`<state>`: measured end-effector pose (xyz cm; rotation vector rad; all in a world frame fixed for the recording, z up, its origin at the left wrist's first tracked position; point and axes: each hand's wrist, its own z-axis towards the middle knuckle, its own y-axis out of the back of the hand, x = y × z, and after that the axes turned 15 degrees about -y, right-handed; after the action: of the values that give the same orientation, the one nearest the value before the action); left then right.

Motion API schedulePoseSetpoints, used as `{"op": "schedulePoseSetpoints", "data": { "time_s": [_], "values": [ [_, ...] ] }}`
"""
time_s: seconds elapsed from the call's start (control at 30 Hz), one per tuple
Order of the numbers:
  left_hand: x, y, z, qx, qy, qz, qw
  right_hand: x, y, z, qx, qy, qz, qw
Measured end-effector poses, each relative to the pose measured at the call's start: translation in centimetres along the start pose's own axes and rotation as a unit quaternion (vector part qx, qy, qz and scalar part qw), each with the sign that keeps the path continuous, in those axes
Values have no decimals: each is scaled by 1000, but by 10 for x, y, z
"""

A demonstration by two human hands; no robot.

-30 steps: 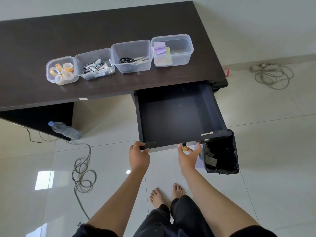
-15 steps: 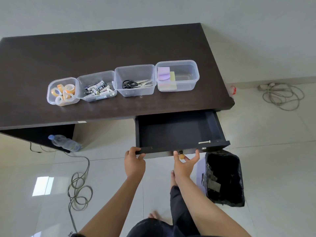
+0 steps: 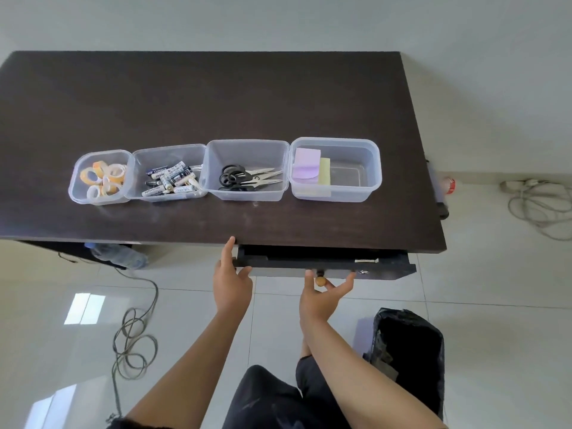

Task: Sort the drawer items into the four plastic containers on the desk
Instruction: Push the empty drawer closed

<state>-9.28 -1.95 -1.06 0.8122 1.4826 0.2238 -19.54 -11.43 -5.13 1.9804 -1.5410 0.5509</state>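
The dark drawer under the desk's right half stands only a narrow gap out. My left hand touches its left front corner with straight fingers. My right hand is spread, palm against the drawer front, around the small round knob. On the dark desk stands a row of clear containers: tape rolls at the left, then batteries, scissors, and sticky notes at the right.
A black-lined bin stands on the floor right of my legs. A water bottle lies under the desk at the left. Coiled cables lie on the tiles at the left and far right.
The empty drawer has slid from wide open to almost closed, both hands pushing its front inward. My fingers have gone from gripping the front edge to lying straight against it.
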Motion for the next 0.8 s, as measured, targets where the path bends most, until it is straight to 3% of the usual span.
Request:
{"op": "schedulePoseSetpoints", "data": {
  "time_s": [0.37,0.8],
  "values": [
    [-6,-8,5,-69,5,-60,996,8,-6,11,5,10,-7,1000],
    [-9,-7,24,-80,-29,-8,996,22,-19,31,39,29,21,999]
  ]
}}
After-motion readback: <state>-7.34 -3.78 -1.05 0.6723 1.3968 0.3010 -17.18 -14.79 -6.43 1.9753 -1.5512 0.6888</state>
